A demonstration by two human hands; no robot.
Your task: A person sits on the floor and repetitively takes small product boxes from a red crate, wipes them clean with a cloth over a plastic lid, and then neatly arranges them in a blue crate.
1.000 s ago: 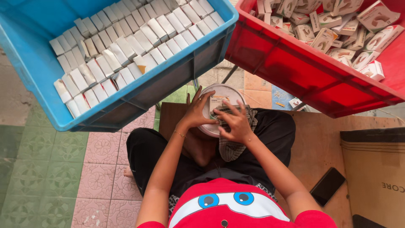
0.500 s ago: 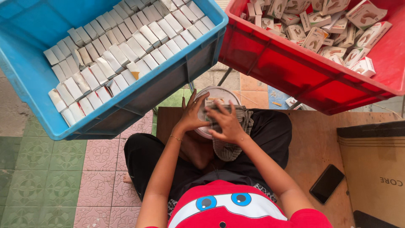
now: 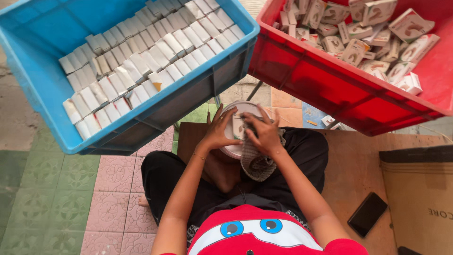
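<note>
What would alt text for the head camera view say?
A seated person's left hand and right hand work at a white bowl in their lap. Above sit a blue crate of neatly rowed boxes and a red crate of jumbled ones.

A blue crate (image 3: 33, 71) of white boxes (image 3: 141, 61), a red crate (image 3: 330, 89), a phone (image 3: 367, 214).

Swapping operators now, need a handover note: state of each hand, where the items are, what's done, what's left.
Left hand: fingers spread on the round white plastic container in the lap.
Right hand: over the container's right side, pinching a small item I cannot make out; grey mesh cloth beneath it.
Done: blue plastic crate, upper left, holds neat rows of small white cardboard boxes.
Left: red plastic crate, upper right, holds a loose jumble of printed boxes.
Black phone lies on the brown board, right.
</note>
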